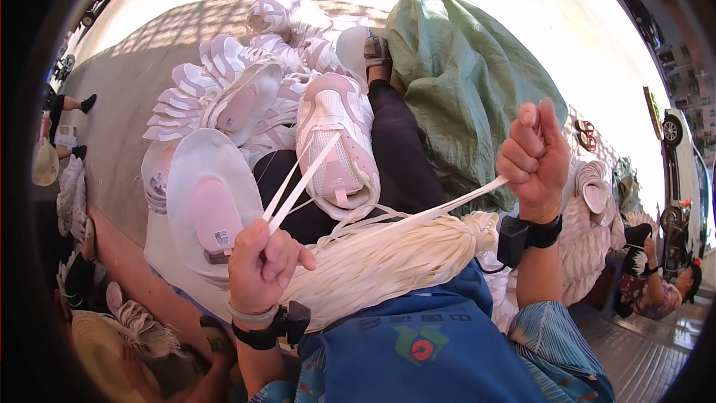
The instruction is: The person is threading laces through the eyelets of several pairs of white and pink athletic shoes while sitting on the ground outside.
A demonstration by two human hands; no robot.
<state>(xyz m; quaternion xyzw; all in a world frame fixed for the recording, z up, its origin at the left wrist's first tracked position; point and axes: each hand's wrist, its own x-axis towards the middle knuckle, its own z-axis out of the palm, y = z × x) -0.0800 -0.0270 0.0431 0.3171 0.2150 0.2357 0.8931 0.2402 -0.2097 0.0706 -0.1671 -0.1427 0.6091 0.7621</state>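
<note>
A white and pale pink sneaker rests across my legs, its heel and pink pull tab toward me. White shoelace strands stretch from its tongue area to my left hand, whose thumb and fingers pinch them. My right hand is raised to the right, fingers closed round a length of white lace drawn taut. That length slants down toward my left hand; whether both are one lace I cannot tell. Below, a thick bundle of cream laces lies on my lap over a blue apron.
Several pink and white shoe parts are piled ahead and left, beside a white shoe with a pink insole. A green cloth sack bulges at the right. Other people sit at both edges, one person at the far right.
</note>
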